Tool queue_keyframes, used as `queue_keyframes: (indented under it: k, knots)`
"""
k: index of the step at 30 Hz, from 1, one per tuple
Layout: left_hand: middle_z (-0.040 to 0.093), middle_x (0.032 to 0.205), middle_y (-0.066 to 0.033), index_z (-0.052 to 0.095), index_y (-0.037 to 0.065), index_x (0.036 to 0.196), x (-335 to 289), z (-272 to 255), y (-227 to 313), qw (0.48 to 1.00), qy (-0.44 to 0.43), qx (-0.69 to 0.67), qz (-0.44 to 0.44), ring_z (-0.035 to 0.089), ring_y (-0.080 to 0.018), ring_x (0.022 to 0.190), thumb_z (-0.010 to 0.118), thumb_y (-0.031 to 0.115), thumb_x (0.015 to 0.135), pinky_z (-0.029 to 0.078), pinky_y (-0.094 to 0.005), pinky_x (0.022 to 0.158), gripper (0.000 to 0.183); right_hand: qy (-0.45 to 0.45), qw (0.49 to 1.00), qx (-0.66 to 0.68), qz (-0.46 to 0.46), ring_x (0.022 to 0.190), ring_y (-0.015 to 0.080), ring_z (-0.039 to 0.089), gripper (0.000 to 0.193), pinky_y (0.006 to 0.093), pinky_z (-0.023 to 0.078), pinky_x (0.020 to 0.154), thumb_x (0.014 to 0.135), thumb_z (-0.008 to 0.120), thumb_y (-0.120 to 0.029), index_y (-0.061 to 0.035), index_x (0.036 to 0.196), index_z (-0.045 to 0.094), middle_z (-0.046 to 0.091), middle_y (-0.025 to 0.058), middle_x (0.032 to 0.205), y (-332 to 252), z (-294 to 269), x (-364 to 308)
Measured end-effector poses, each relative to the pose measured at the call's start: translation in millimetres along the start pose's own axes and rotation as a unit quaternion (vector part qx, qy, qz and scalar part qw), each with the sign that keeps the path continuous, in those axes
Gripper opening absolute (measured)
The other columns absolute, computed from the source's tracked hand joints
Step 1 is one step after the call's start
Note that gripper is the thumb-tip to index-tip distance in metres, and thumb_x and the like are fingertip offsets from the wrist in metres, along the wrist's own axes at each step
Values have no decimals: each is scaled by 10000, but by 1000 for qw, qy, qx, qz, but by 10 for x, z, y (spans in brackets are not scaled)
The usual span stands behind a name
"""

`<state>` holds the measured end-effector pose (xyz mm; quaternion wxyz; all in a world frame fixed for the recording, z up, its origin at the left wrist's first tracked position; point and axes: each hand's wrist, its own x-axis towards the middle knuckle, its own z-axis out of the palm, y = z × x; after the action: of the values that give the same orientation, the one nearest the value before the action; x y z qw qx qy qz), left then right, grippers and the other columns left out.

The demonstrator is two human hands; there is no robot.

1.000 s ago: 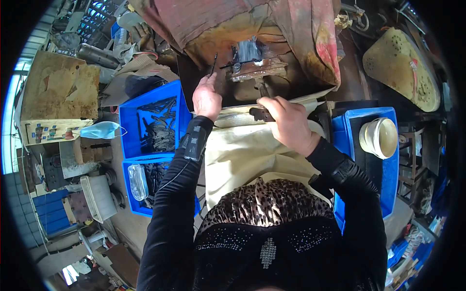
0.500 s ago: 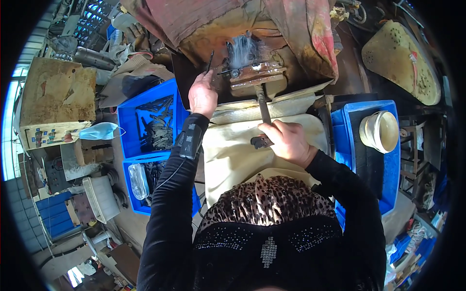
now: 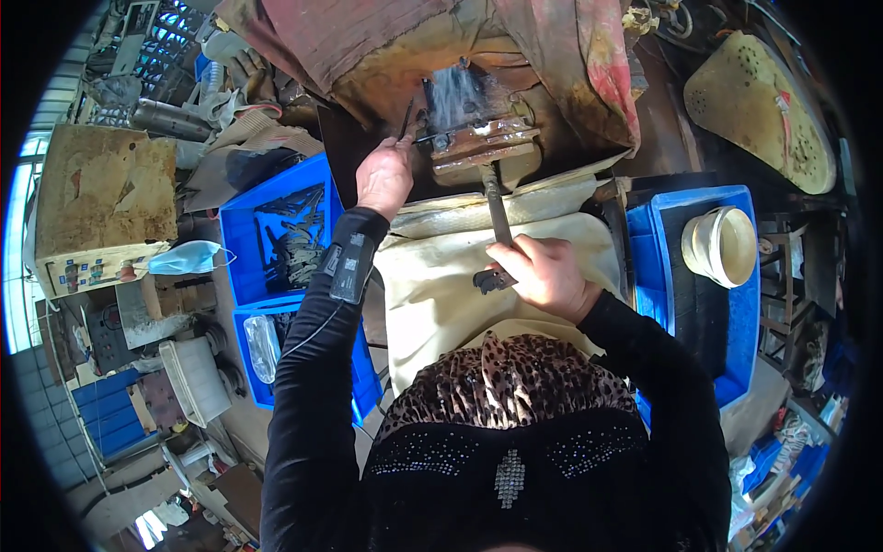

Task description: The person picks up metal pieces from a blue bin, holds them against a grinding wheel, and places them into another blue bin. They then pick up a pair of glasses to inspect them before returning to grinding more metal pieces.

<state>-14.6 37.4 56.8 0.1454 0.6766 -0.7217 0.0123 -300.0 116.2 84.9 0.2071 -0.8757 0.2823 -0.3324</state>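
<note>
My left hand (image 3: 384, 177) is closed on a thin dark metal strip (image 3: 407, 120) that sticks up past its fingers, left of a wet, rusty clamp fixture (image 3: 487, 145). Whitish spray (image 3: 454, 96) blurs the part behind that fixture. From its front a metal lever (image 3: 498, 210) runs down towards me, and my right hand (image 3: 550, 276) is wrapped round its near end. A dark, jagged metal piece (image 3: 495, 281) shows below the right fingers; whether it is held or part of the lever, I cannot tell.
Blue bins (image 3: 230, 248) of dark metal strips stand at the left. At the right, a white bucket (image 3: 720, 248) sits at a blue tub (image 3: 745, 359). Stained cloth (image 3: 405, 37) drapes around the fixture, and cream cloth (image 3: 432, 294) hangs before me. A control box (image 3: 101, 202) stands far left.
The view has shifted slightly. My left hand and the strip sit a touch closer to the fixture, the strip leaning a little more to the right. My right hand keeps its place on the lever.
</note>
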Motion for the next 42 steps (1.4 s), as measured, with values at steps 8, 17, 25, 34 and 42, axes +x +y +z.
queue_keyframes:
  k: [8, 17, 25, 34, 42]
  knots:
    - [648, 896, -150, 668, 71, 861, 255, 89, -168, 989, -120, 41, 71, 621, -353, 863, 577, 216, 866, 513, -435, 730, 172, -4, 1000, -10, -10, 556, 218, 599, 245, 340, 489, 484, 804, 686, -158, -119, 1044, 654, 567, 36, 740, 17, 0, -20]
    - [675, 808, -143, 687, 128, 773, 372, 659, -391, 980, -129, 104, 107, 656, -337, 781, 550, 207, 838, 535, -444, 680, 170, -18, 1000, -17, -6, 572, 221, 609, 231, 333, 500, 504, 788, 660, -140, -134, 1019, 653, 574, 37, 738, 17, -12, 21]
    - [628, 705, -131, 628, 93, 674, 284, 686, -494, 980, -182, -45, 65, 624, -322, 693, 567, 149, 815, 495, -425, 607, 163, -69, 996, -51, -22, 573, 228, 591, 268, 331, 478, 553, 793, 722, -174, -87, 1039, 661, 568, 77, 717, -83, -151, 97]
    - [579, 706, -108, 604, 61, 729, -284, -1206, 664, 984, 93, -34, 148, 602, -304, 659, 635, 145, 818, 483, -386, 564, 126, 134, 911, 268, 283, 514, 44, 413, 266, 226, 327, 492, 885, 661, -151, -69, 1138, 648, 452, -30, 595, 11, -541, 286]
    - [546, 683, -95, 599, 65, 752, -649, -1676, 1060, 982, 115, 8, 150, 585, -283, 607, 633, 131, 817, 480, -383, 534, 98, 178, 794, 495, 305, 457, -7, 285, 260, 184, 204, 427, 930, 601, -93, -41, 1184, 623, 387, -117, 585, -344, -843, 585]
